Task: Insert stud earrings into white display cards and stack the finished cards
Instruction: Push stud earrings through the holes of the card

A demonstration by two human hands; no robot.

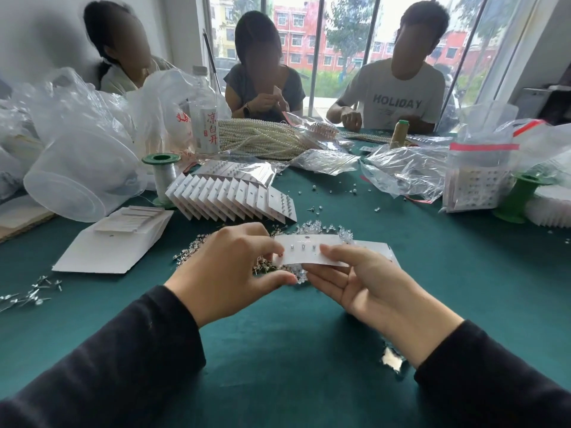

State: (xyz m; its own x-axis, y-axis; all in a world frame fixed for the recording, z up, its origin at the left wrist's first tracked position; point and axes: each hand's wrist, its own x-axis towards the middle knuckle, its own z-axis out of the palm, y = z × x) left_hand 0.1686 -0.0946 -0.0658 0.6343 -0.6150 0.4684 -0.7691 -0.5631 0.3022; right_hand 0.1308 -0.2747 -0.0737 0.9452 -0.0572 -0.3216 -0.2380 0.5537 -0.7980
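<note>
A green cloth worktop [278, 350] runs under big windows, and three other people sit working along its far side. I have a white card [309, 253] lifted just above the cloth at the centre of the frame. My right hand [364, 285] grips it, thumb on the face and fingers underneath. My left hand [228, 267] pinches its left end between curled forefinger and thumb. Whether a stud sits in that pinch is too small to tell.

I judge I am midway through filling this card. Three studs [302, 248] sit in a row near its middle and the rest of the face looks bare. The next move calls for seating another post squarely in a hole without creasing the card.

The card is a long thin strip, plain white with a small dark mark above the studs. The loose studs [191, 251] lie heaped just left of my left hand. A heap of clear backs [309, 228] shows just behind the card. The finished cards [234, 196] stand fanned in a row above centre, and the blank cards [117, 242] lie at the left.
</note>
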